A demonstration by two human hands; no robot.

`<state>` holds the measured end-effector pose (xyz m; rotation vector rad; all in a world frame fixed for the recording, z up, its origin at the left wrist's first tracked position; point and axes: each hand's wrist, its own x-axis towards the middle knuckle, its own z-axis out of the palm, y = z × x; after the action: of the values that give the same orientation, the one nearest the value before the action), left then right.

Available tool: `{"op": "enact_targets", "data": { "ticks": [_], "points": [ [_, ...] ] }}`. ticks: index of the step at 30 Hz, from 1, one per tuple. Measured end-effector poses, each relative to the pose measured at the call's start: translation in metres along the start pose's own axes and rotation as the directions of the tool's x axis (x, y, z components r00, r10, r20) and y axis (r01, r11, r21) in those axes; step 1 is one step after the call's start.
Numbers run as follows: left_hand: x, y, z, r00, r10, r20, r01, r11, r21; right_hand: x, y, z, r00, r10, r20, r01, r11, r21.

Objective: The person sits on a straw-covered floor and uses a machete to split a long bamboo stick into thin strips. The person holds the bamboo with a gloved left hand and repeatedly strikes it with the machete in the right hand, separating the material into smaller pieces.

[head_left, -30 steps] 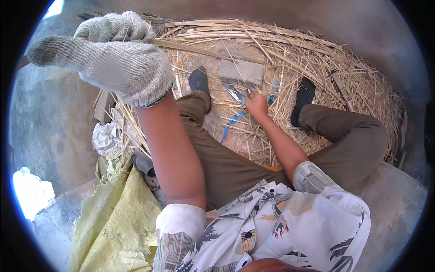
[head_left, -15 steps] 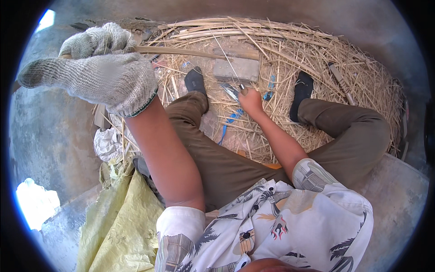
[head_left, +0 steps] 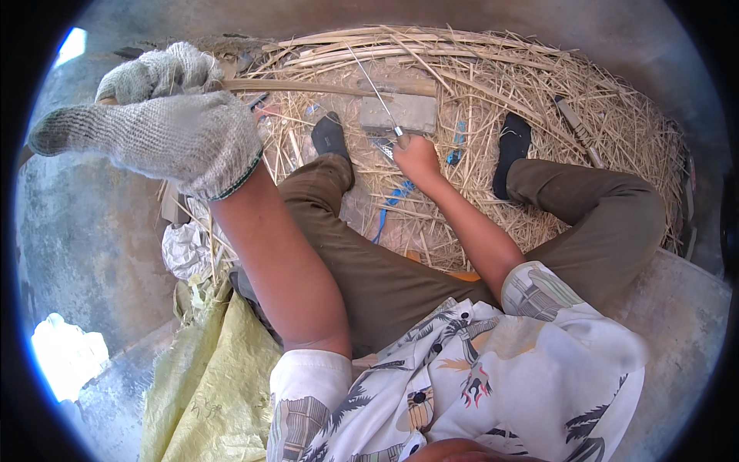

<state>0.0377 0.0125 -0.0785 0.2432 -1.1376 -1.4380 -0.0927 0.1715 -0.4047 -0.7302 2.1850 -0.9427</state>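
Note:
My left hand point(head_left: 181, 127), in a knitted greyish-white glove with dark soiled fingertips, is raised at the far left. Its fingers close around a long bamboo strip point(head_left: 300, 87), which runs out to the right across the top of a grey block point(head_left: 396, 115). In my bare right hand point(head_left: 418, 160), wrapped in a fist, is the handle of a knife point(head_left: 375, 88). Its long, thin blade points up and to the left, passing over the block and crossing the strip's line in view; I cannot tell whether they touch.
Shavings and loose strips point(head_left: 608, 138) cover the floor around my dark-socked feet. A blue strap point(head_left: 394, 200) lies between my legs. A wooden-handled tool point(head_left: 579, 129) rests beyond my right foot. At lower left are a yellow woven sack point(head_left: 219, 369) and crumpled white material point(head_left: 186, 250).
My right hand and the knife have shifted slightly left and away from me. The left hand keeps its grip on the bamboo strip and has hardly moved.

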Motion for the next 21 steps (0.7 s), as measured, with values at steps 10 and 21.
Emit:
{"op": "enact_targets", "data": {
  "ticks": [10, 21],
  "points": [
    [0.003, 0.003, -0.012, 1.000, -0.009, 0.013, 0.009, 0.999, -0.040, -0.005, 0.042, 0.012, 0.990, 0.122, 0.066, -0.121, 0.993, -0.010],
    [-0.010, -0.005, 0.019, 0.936, 0.199, -0.291, -0.125, 0.959, 0.253, -0.011, 0.014, -0.005, 0.976, 0.183, 0.118, -0.178, 0.983, -0.049]
  ]
}}
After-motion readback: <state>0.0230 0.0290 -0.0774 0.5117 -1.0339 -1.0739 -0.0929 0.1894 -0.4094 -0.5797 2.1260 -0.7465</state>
